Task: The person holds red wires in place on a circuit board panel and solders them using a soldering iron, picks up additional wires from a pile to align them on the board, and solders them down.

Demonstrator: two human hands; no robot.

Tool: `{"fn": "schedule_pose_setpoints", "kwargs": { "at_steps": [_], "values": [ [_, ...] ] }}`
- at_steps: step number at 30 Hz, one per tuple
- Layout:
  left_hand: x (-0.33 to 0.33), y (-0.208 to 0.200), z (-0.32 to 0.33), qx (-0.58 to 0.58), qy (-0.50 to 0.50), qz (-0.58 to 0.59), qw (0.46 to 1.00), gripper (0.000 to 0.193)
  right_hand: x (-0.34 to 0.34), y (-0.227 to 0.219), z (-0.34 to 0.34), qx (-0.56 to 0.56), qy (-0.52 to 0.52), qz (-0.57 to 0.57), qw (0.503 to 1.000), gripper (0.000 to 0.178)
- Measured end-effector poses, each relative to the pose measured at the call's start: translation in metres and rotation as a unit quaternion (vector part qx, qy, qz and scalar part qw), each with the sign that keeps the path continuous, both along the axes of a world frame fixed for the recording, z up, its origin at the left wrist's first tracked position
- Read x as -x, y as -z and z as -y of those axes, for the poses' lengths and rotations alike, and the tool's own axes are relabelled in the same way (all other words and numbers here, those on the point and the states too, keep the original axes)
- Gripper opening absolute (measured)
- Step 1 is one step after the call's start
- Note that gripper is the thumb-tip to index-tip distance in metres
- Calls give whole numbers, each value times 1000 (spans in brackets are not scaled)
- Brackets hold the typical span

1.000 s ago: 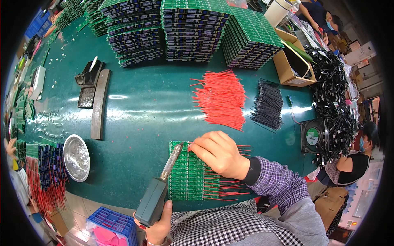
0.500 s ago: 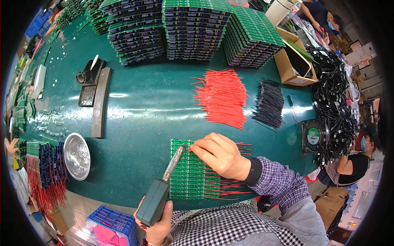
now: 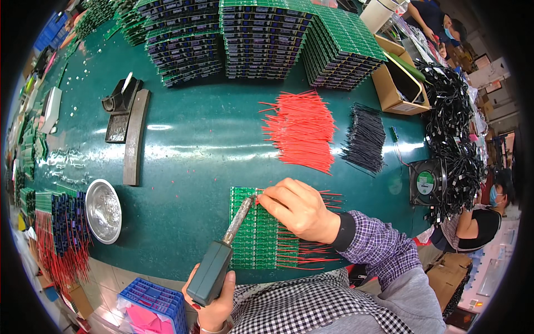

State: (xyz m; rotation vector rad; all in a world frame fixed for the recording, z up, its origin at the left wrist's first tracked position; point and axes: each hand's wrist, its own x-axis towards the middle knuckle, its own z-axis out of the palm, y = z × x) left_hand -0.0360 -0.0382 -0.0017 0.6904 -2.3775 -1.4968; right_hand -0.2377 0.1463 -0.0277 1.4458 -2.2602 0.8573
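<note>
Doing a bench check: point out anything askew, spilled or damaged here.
Nothing looks damaged or spilled. The red wires and black wires lie in loose fanned piles. A few small white specks dot the green tabletop at upper left; too small to tell what they are.

1. An open brown cardboard box (image 3: 399,83) stands on the far right of the green table, beside the stacked green boards; a flat dark and green piece leans inside it.
2. A round label, white and green (image 3: 425,182), sits at the hub of the black square fan at the table's right edge.
3. Brown cardboard cartons (image 3: 448,278) stand on the floor at the lower right.
4. A white tub-like container (image 3: 377,12) stands at the table's far edge, near the top.
</note>
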Motion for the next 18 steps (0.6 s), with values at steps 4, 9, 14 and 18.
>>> {"fn": "schedule_pose_setpoints", "kwargs": {
  "at_steps": [4,9,14,18],
  "values": [
    [-5,2,1,43,11,2,999,24,0,1,1,3,2,-4,1000,35],
    [-17,2,-2,-42,-26,31,998,30,0,1,0,1,0,-1,1000,35],
    [-19,1,-3,-82,-43,41,995,31,-1,1,0,-3,2,-3,1000,34],
    [-18,-2,-5,-72,-38,33,996,33,-2,1,0,-4,3,-2,1000,34]
  ]
}}
